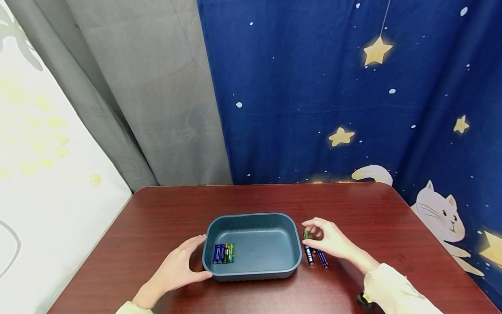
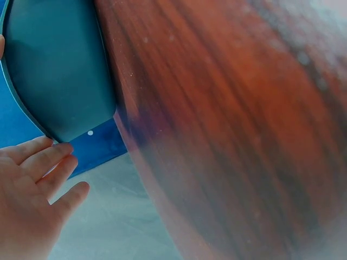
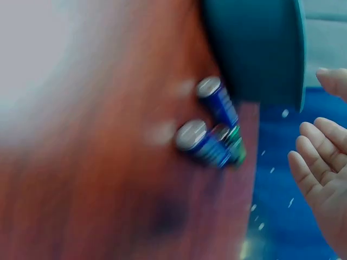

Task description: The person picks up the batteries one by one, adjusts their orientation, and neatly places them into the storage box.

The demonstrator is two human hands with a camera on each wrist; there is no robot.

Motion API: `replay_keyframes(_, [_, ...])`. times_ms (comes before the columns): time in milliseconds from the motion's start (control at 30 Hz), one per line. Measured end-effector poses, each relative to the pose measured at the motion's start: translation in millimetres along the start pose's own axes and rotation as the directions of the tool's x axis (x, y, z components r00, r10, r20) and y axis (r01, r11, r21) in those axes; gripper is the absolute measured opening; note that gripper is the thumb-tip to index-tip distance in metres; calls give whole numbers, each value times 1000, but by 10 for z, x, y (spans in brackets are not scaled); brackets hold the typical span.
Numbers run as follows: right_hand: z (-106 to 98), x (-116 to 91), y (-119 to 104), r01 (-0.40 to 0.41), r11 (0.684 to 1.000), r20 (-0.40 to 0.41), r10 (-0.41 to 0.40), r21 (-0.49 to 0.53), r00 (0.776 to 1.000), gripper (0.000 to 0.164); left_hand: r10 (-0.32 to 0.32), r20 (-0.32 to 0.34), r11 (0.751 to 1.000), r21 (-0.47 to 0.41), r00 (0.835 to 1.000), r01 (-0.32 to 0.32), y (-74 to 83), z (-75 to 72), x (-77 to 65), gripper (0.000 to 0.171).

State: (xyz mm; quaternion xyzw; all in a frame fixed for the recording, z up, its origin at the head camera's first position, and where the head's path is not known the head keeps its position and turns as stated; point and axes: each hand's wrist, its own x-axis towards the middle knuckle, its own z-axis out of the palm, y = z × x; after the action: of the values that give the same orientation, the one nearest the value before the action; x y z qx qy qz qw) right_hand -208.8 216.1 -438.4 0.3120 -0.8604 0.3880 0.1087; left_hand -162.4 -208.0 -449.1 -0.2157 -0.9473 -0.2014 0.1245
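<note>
left hand (image 1: 178, 264) spread against the bin (image 1: 260, 250); right hand (image 1: 329, 238) relaxed, empty, near batteries (image 1: 309, 255).

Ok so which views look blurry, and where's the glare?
Head view: the teal tray and four batteries inside look fairly sharp; right wrist view: the loose batteries and wood-grain tabletop are blurred, with pale glare at upper left; left wrist view: the tabletop looks hazy, whitest at upper right, while the left hand is clearer.
</note>
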Motion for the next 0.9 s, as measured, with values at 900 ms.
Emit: replay_keyframes(900, [-103, -548, 298, 38, 997, 165, -27, -63, 986, 42, 2, 8, 1000, 0, 1000, -2, 3, -7, 13, 90])
